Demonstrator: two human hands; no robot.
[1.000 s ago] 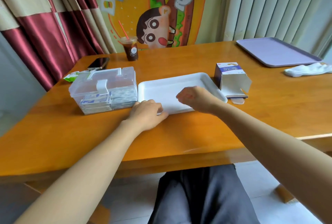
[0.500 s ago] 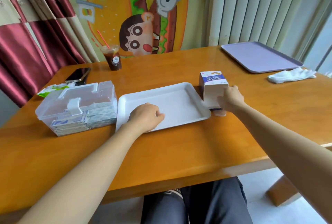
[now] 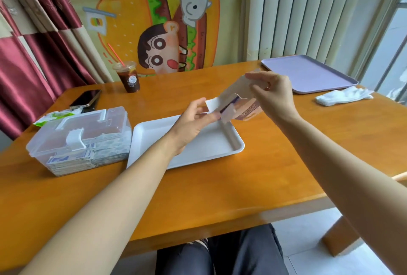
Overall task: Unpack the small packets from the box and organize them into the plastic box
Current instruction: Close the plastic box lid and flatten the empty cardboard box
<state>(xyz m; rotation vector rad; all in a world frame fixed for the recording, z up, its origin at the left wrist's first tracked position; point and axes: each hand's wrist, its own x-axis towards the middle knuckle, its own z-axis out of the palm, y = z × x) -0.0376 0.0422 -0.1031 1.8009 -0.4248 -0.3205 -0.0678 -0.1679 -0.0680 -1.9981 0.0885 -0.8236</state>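
Cardboard is pinched at both ends: the left fingers [image 3: 210, 116] squeeze a white end flap between thumb and fingertip, and the right fingers [image 3: 261, 76] curl over the far upper edge of the cardboard box [image 3: 239, 98]. Half a second ago the left hand [image 3: 191, 120] lay on the white tray [image 3: 141, 142] and the right hand [image 3: 274, 96] was only touching the box as it stood on the desk [image 3: 220, 186]. Now both hands hold it in the air over the tray's 1 o'clock corner. I judge that the unpacking of this box is only starting, since no packet shows at its mouth yet. Its long axis is tilted, running roughly from 2 o'clock down to 8 o'clock, with the flapped end pointing at 8 o'clock toward the left hand; blur hides the finer detail. The plastic box [image 3: 83, 133], lid down, sits at the tray's 9 o'clock side with packets [image 3: 70, 161] already stacked inside.
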